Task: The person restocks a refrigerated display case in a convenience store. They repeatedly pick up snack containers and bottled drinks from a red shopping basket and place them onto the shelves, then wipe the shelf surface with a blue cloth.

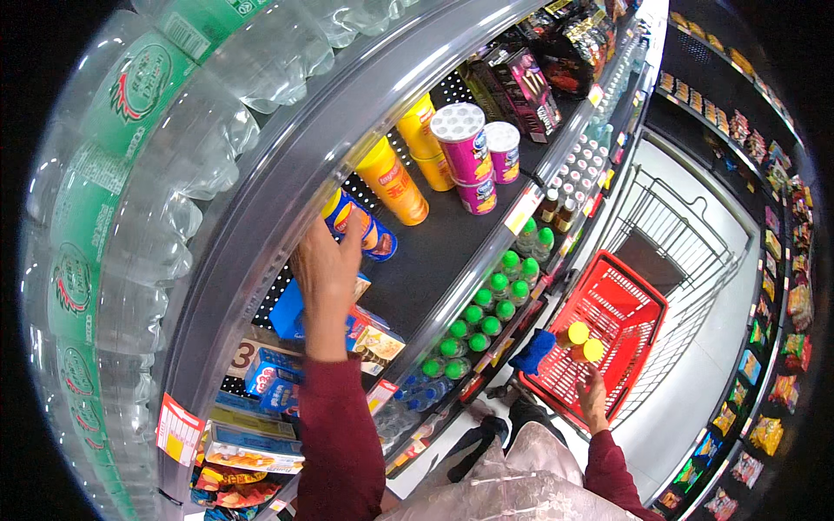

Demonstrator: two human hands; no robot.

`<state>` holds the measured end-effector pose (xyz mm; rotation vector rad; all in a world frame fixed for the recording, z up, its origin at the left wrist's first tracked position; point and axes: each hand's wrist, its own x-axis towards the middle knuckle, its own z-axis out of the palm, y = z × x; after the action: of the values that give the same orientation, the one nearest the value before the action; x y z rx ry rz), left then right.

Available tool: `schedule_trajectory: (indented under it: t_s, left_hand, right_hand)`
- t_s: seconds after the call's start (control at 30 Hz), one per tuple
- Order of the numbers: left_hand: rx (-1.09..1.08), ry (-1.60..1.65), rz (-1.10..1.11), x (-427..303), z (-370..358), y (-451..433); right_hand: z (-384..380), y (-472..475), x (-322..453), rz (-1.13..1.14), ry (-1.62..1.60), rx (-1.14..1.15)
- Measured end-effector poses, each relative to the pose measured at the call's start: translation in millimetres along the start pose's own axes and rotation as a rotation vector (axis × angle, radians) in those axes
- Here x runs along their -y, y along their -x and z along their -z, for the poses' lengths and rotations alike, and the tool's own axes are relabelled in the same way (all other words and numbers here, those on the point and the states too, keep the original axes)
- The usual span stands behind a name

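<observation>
My left hand [329,280] reaches onto a dark shelf, thumb and fingers around the upper part of a blue Lay's chip can [374,234] with a yellow lid. My hand hides part of this can. An orange Lay's can [394,185] stands right beside it. At the lower right, my right hand [591,397] hangs over the near side of a red plastic basket [635,293], fingers apart, holding nothing that I can see. Just beyond its fingertips, two yellow-lidded cans [585,342] stand in the basket. A blue cloth-like item [534,352] lies at the basket's left edge.
Purple chip cans [459,150] and boxed snacks [521,91] share the shelf with blue boxes [287,312]. Green-capped bottles [498,283] fill a lower shelf. Large wrapped bottles [137,163] stand above left. The basket sits at a wire cart [690,215]; snack shelves [772,325] line the right.
</observation>
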<state>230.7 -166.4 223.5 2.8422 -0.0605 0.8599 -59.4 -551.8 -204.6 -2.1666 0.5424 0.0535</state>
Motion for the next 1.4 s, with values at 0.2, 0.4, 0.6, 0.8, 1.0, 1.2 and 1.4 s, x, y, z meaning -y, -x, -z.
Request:
schedule_trajectory:
  t_s: [0.2,0.4,0.6,0.8,1.0,1.2,1.4]
  left_hand:
    - [0.055,0.060,0.216,27.2,-28.2,-21.7]
    - [-0.039,0.194,0.111,25.3,-30.8,-13.1]
    - [-0.003,0.543,0.167,-10.8,4.6,30.4]
    - [0.138,0.692,-0.268,-74.6,42.9,104.0]
    - [0.612,0.925,-0.397,-141.3,-4.9,177.7]
    - [0.739,0.906,-0.594,-169.7,-45.1,229.9]
    - [0.811,0.957,-0.512,-184.0,-72.1,254.0]
  right_hand:
    - [11.7,22.0,47.7,0.032,-0.013,0.029]
    - [28.0,39.0,83.6,0.110,-0.068,0.042]
    - [65.0,59.4,143.0,0.144,-0.081,-0.014]
    - [135.6,65.3,239.4,0.134,-0.413,-0.035]
    - [170.1,75.1,302.1,0.431,-0.327,0.024]
    - [165.6,72.0,295.8,0.388,0.069,-0.021]
    - [147.1,56.9,234.8,0.261,0.126,-0.160]
